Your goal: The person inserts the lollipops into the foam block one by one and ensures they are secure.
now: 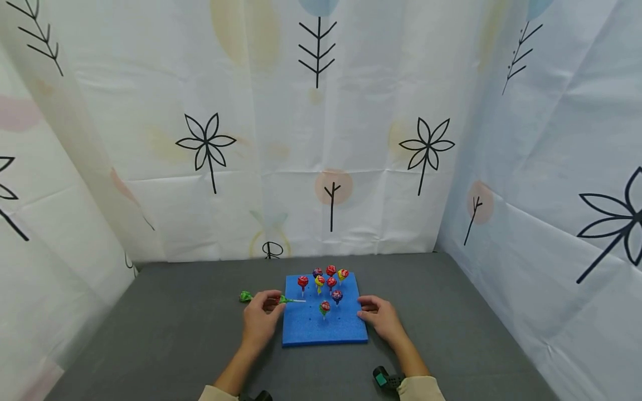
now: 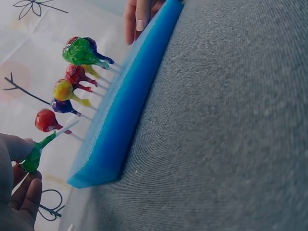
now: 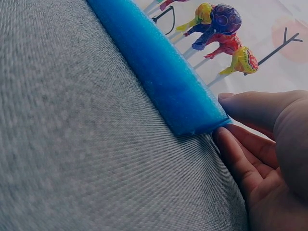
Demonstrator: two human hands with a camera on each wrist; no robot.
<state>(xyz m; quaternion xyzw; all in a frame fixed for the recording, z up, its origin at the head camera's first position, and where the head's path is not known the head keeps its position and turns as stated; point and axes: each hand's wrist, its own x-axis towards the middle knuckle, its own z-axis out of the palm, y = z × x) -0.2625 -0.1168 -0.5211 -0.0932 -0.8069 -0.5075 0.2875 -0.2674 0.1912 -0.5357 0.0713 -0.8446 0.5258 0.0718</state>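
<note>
Head view: left hand (image 1: 261,320) pinches a green-wrapped lollipop (image 1: 286,299) by its head, white stick pointing right over the left edge of the square blue foam board (image 1: 306,328), as if lined up with a hole. Right hand (image 1: 381,317) rests against the board's right edge, probably steadying it. Eight lollipops (image 1: 331,283) stand upright in the foam; another green lollipop (image 1: 245,296) lies on the grey table (image 1: 175,323). Left wrist view: fingers (image 2: 24,197) grasp the green lollipop, stick tilted toward the board. Right wrist view: fingertips (image 3: 240,108) touch the foam corner, fingers relaxed, clasping nothing.
</note>
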